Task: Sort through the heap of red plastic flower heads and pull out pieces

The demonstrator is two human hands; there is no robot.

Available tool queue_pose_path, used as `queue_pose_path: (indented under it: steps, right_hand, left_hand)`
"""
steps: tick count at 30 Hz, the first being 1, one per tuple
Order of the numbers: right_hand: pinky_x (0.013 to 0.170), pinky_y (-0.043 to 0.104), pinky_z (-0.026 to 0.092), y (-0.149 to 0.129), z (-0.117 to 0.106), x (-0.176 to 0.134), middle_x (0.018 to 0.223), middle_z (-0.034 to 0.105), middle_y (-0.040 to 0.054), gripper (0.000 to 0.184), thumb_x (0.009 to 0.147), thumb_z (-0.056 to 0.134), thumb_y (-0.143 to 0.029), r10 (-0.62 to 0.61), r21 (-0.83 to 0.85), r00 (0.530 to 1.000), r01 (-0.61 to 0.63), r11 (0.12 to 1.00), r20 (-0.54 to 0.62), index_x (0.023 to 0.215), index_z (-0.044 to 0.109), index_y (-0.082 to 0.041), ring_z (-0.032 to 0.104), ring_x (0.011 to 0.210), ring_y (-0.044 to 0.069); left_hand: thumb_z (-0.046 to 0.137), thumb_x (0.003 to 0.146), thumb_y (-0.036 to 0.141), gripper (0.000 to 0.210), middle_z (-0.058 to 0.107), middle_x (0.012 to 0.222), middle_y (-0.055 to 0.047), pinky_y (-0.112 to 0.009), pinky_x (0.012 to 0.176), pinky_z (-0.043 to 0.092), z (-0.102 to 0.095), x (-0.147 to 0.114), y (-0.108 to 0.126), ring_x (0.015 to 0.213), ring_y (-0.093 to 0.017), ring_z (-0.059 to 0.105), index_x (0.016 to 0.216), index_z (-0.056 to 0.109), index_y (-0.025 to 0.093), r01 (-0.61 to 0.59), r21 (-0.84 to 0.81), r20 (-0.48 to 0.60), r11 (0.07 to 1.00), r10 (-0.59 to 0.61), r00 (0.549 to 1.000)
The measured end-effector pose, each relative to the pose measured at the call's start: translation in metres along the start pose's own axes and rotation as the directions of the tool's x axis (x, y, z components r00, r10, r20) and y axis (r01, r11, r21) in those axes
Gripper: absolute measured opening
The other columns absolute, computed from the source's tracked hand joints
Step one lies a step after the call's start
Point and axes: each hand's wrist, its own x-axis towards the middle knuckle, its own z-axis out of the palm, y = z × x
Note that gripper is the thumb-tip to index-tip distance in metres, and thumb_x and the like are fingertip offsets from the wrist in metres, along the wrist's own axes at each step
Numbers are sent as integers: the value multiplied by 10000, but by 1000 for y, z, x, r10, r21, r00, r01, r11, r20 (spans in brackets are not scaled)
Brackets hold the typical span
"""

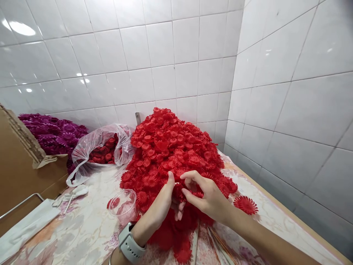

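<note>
A dark red fabric flower [178,190] is between my hands at the front of a big heap of red fabric flowers [168,147]. My left hand [164,200] cups it from below and the left, thumb pointing up and fingers curled behind it. My right hand [205,195] reaches in from the right, thumb and index finger bent in a pinch at the flower's edge. The flower's lower part is hidden by my fingers. Flat red petal pieces [182,250] lie beneath my wrists. One loose red flower [245,205] rests right of the heap.
Left of the heap stand a clear plastic cup [122,206] and a plastic bag [125,141] with darker red flowers. Purple flowers [59,132] are piled behind a cardboard box [24,165]. Thin sticks [220,244] lie at the front on the floral tablecloth [91,221]. Tiled walls [154,48] enclose the back and right.
</note>
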Motion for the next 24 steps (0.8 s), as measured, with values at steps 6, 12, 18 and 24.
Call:
queue_pose_path:
  steps: [6,12,18,24]
  right_hand:
    - [629,265,441,6,0,1,752,562,6,186,823,402,-154,26,-143,999,-31,989,-39,992,445,-220,554,646,141]
    - [639,283,449,8,0,1,760,570,14,219,820,431,-192,14,-133,1000,-13,991,6,1037,444,-213,567,671,159]
    - [546,262,440,7,-4,5,618,521,-52,162,799,460,-223,334,318,936,-285,904,-109,961,467,-225,538,515,120]
    - [478,227,420,2,2,9,516,506,-82,262,687,578,-229,601,784,794,-316,534,-89,906,437,-205,504,438,94]
  left_hand:
    - [456,732,584,434,480,474,32,-216,410,358,4,-1,2,388,-92,454,625,459,163,-74,78,4,994,74,997]
    - [388,793,502,386,513,525,13,-219,417,373,1,3,-4,408,-90,466,643,470,157,-108,141,-22,984,112,993]
    - [410,766,325,195,556,516,12,-219,435,396,3,5,-3,398,-89,484,662,457,167,-123,98,0,988,124,992]
    - [443,696,337,182,610,519,-26,-275,525,455,11,7,3,509,-157,590,685,486,161,-92,-120,12,989,94,995]
